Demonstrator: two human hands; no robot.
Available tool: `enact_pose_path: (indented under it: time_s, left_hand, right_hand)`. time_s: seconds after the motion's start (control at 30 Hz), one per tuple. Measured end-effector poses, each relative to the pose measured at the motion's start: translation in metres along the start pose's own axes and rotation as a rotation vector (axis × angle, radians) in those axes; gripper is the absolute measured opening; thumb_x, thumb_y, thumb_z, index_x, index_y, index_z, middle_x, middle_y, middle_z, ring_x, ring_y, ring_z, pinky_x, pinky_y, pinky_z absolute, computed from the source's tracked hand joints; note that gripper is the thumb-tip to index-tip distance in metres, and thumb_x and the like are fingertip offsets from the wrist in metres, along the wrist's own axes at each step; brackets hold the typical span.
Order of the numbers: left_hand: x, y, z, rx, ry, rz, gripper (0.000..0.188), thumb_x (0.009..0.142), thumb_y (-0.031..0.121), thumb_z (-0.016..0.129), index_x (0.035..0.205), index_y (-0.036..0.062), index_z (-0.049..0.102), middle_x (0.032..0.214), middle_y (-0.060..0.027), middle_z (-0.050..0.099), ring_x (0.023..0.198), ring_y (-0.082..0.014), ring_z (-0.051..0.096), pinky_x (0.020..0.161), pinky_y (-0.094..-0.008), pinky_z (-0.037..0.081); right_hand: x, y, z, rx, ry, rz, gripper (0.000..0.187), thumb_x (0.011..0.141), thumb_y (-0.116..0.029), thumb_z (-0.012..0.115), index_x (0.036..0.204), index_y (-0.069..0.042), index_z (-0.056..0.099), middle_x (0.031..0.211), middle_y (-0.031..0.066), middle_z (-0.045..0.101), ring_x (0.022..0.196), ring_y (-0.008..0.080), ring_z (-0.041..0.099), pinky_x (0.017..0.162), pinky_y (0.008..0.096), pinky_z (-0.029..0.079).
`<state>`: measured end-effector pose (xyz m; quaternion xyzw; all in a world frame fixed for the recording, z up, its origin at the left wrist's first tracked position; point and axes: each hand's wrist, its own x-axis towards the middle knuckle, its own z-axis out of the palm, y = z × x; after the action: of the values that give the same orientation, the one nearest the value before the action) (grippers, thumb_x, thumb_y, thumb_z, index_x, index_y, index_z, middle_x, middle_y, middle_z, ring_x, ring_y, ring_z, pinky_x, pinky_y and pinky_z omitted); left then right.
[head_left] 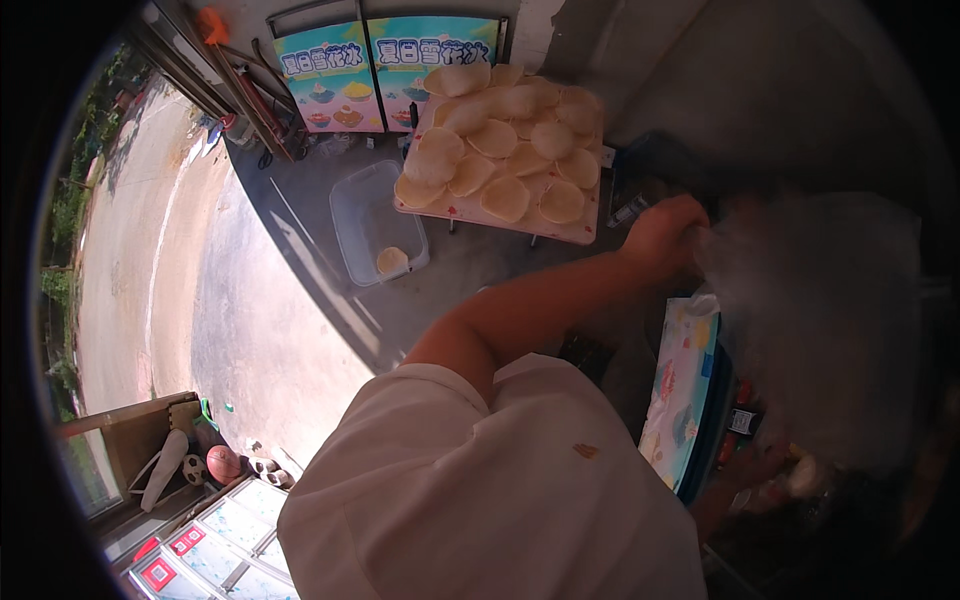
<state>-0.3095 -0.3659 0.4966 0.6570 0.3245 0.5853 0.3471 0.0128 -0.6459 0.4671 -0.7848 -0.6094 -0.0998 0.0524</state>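
My left hand (668, 235) is closed in a fist at the upper left edge of a large translucent plastic bag (820, 320), gripping its film. The bag hangs spread out and is partly smeared by motion. Low on the right, my right hand (748, 468) is in shadow beside the bag's lower part; its fingers are too dim and blurred to read. Between the hands stands a display box or cart with a colourful printed side panel (680, 385). Small red-topped containers (740, 420) show behind that panel, partly covered by the bag.
Round, pale shell-like wafers (505, 198) cover a small table (570, 233) ahead. A clear plastic bin (350, 225) on the floor beside it holds one wafer (392, 261). Printed panels (325, 80) stand behind. A glass-topped freezer (220, 545), basketball (223, 463) and football (194, 469) are at lower left.
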Motion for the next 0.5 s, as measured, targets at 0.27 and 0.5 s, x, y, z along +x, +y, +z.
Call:
enact_pose_path:
  time_s: [0.27,0.5]
  left_hand:
    - [-0.110,-0.151,-0.006,0.398,-0.705,-0.683,0.033,0.068,0.026,0.072,0.095,0.0085,0.067,0.097,-0.0138,0.068,0.085,-0.0293,0.066,0.077,-0.0385,0.053]
    - [0.029,0.066,0.013,-0.320,-0.105,-0.144,0.040,0.074,0.015,0.072,0.110,0.0024,0.059,0.082,-0.0077,0.063,0.072,-0.0142,0.061,0.066,-0.0301,0.050]
  right_hand:
    - [-0.075,-0.020,0.060,1.120,-0.661,0.780,0.032,0.083,-0.023,0.062,0.104,0.001,0.062,0.093,0.0144,0.064,0.096,0.0234,0.060,0.080,0.0337,0.048]
    - [-0.002,0.033,-0.095,0.228,0.754,0.152,0.048,0.090,-0.025,0.057,0.128,0.002,0.045,0.124,0.0204,0.052,0.108,0.0340,0.055,0.089,0.0416,0.045]
